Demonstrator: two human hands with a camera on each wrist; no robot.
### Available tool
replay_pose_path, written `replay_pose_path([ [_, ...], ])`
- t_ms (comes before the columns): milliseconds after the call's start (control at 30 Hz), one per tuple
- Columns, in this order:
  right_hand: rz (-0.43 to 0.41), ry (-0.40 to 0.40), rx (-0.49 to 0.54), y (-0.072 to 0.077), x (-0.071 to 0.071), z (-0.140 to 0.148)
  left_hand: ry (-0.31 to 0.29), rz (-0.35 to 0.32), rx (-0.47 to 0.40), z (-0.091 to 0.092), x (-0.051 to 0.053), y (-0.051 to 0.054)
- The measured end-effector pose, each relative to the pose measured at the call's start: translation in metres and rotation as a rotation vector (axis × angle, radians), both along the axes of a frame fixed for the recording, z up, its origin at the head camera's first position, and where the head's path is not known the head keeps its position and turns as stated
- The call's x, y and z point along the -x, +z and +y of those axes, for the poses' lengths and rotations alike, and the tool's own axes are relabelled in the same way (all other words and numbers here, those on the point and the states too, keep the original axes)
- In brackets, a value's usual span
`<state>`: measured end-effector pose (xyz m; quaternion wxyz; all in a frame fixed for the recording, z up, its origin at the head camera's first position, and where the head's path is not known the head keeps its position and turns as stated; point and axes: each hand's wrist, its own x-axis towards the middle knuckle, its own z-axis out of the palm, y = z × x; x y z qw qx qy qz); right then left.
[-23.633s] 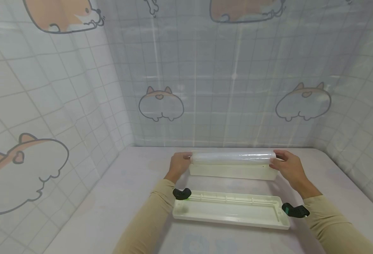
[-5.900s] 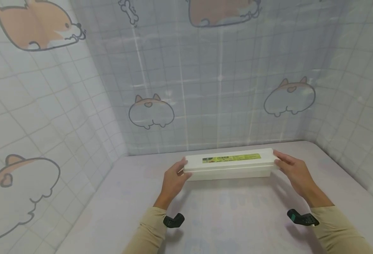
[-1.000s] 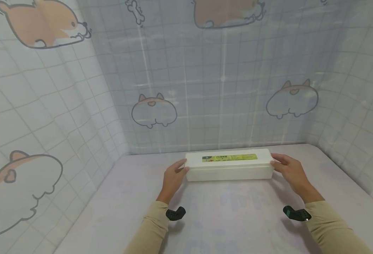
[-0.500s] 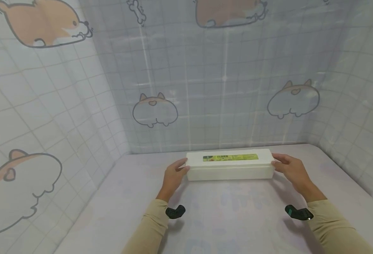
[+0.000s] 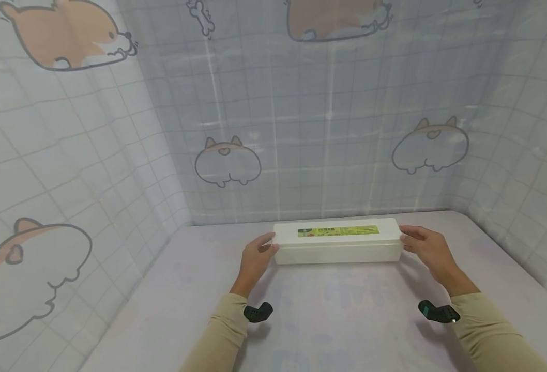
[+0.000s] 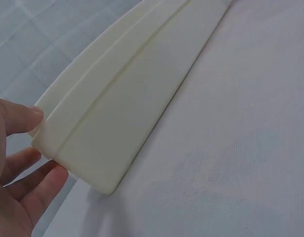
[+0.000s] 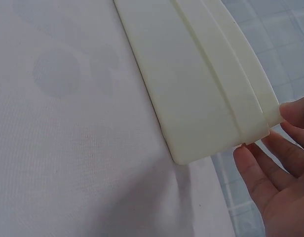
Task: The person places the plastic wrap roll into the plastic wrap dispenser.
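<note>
A long cream cling film box stands on the far part of the table, its lid on top with a green-yellow label. My left hand holds its left end. In the left wrist view, those fingertips touch the end just under the lid's rim, and another digit lies higher on the lid. At the opposite end, my right hand holds the box in the same way. Its fingertips meet the lid's lower edge in the right wrist view. The film roll is hidden inside.
A pale, faintly printed cloth covers the table. Behind it hangs a grid-patterned curtain with corgi drawings, which also encloses both sides. A black wrist device sits at each beige sleeve.
Earlier, both hands held the film roll above the box base, with the lid lying in front. Later the lid is on the base. Over the last second, hands and box have hardly moved.
</note>
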<state>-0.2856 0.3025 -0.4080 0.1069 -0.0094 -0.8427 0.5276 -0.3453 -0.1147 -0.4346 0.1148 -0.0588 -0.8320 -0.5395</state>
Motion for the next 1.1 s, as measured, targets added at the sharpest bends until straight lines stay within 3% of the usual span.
replay_pose_path([
  [167, 0.023, -0.028, -0.027, -0.001, 0.001, 0.002, -0.019, -0.005, 0.021, -0.003, -0.002, 0.002],
  [333, 0.061, -0.044, -0.033, 0.001, 0.001, 0.006, -0.041, 0.022, 0.072, -0.005, -0.006, 0.011],
  [633, 0.071, -0.034, -0.066, 0.012, -0.003, 0.009, 0.02, 0.137, 0.216, -0.006, -0.005, 0.016],
  [867, 0.082, -0.019, -0.275, 0.024, -0.007, 0.006, 0.012, 0.239, 0.38, -0.003, -0.009, 0.026],
  [1100, 0.073, 0.043, -0.415, 0.03, -0.012, -0.008, -0.018, 0.234, 0.46, -0.002, -0.016, 0.029],
])
